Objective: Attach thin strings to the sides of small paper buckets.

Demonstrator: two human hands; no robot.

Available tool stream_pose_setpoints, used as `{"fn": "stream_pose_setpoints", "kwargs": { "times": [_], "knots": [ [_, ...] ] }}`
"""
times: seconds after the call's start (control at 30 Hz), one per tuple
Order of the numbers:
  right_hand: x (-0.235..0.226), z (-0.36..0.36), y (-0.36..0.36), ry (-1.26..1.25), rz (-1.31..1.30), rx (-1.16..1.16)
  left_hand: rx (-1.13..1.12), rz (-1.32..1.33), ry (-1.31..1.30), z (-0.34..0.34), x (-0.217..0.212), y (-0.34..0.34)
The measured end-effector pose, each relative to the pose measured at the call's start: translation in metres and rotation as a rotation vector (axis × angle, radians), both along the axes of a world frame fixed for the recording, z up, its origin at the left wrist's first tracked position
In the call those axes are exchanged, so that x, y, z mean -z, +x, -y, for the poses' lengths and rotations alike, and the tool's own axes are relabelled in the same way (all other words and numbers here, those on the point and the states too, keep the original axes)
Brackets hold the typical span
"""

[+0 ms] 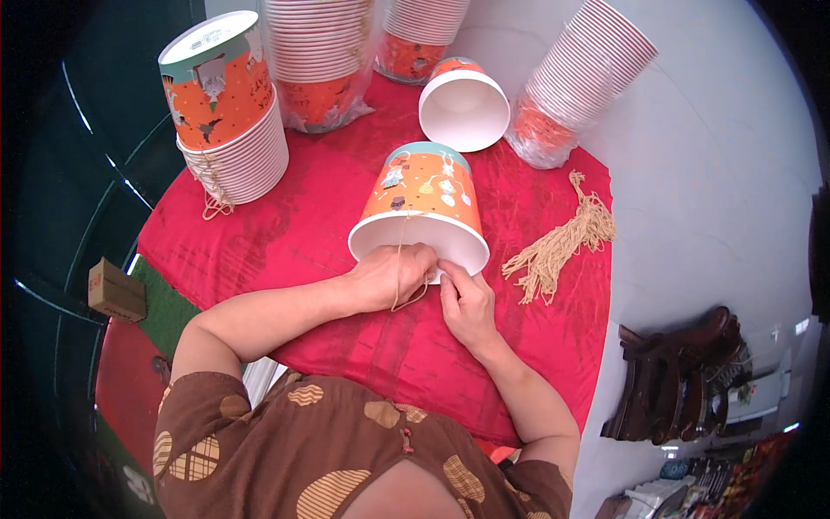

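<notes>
An orange paper bucket (422, 186) with a teal base band and printed figures lies on its side, its white mouth facing me. A thin tan string (399, 281) hangs from the upper rim and loops past my left hand (396, 275). That hand is closed at the mouth, its fingers on the string; the exact pinch is hidden. My right hand (468, 304) pinches at the lower rim, index finger inside the mouth, close to the left fingertips. Right of the bucket lies a bundle of tan strings (566, 242).
Behind it, another bucket (467, 108) lies on the red cloth (320, 195). Stacked buckets (238, 156) with strings hanging off stand at left. Plastic-wrapped stacks (320, 52) stand at the back, one leaning stack (579, 78) at right. A cardboard box (117, 292) sits beyond the left edge.
</notes>
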State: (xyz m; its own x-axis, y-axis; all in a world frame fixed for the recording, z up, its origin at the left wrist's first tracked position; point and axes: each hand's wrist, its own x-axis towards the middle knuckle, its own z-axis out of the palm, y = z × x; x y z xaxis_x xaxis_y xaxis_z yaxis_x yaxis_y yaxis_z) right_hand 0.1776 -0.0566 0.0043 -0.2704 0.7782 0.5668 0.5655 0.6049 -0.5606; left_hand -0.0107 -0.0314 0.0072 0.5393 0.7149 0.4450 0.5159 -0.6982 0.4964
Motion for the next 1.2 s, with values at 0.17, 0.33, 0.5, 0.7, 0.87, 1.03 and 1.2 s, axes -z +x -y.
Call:
{"fn": "stream_pose_setpoints", "kwargs": {
  "times": [0.17, 0.33, 0.5, 0.7, 0.87, 1.03, 1.2],
  "knots": [
    [0.001, 0.002, 0.0, -0.045, 0.003, 0.007, 0.025, -0.004, 0.007, 0.001, -0.003, -0.001],
    [-0.001, 0.003, -0.002, -0.13, -0.021, -0.011, 0.029, -0.001, 0.028, 0.0, -0.001, -0.002],
    [-0.002, 0.003, -0.001, -0.08, -0.006, -0.018, 0.018, -0.003, -0.105, 0.001, -0.004, -0.005],
    [-0.001, 0.003, 0.0, -0.101, 0.006, -0.033, 0.03, 0.076, -0.231, 0.0, -0.013, -0.009],
    [-0.001, 0.002, -0.001, -0.037, -0.016, -0.067, 0.017, 0.111, -0.32, -0.001, -0.015, -0.011],
    [-0.002, 0.007, -0.001, -0.037, 0.046, -0.087, -0.02, 0.108, -0.346, -0.001, -0.016, -0.01],
    [-0.005, 0.012, -0.003, 0.051, 0.149, -0.089, -0.04, 0.133, -0.394, -0.002, -0.016, -0.008]
  ]
}}
